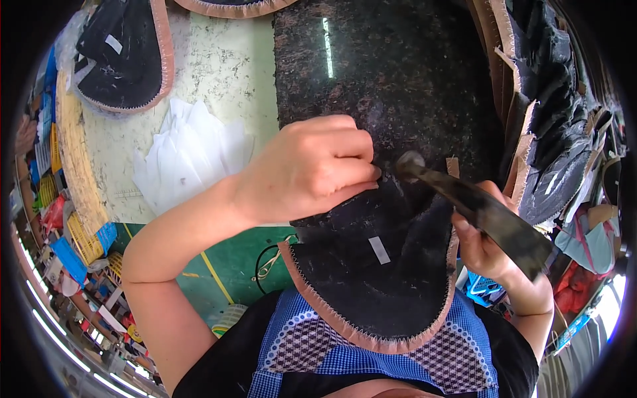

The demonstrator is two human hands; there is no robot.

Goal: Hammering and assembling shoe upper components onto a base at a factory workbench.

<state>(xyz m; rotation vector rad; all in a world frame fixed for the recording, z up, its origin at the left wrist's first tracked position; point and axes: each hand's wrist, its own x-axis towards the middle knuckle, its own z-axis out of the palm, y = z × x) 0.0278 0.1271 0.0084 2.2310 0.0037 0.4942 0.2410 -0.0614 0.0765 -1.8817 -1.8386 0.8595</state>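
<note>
A black shoe upper [345,278] with a zigzag-stitched tan edge and a small white label lies partly on the dark stone slab [371,73]. Its curved end hangs over the near edge, toward my apron. My left hand [318,162] is closed, thumb and fingers pinching the upper's far part. In my right hand [481,232] is a dark metal hammer [484,209], blurred by motion, its round face above the upper near my left fingertips. The hammer's handle is hidden.
White thin sheets [189,156] lie fanned on the pale board at left. Another black upper [123,53] rests at the far left. Overlapping uppers [554,132] are heaped along the right side. A scissors-like tool [267,265] lies by the green surface below.
</note>
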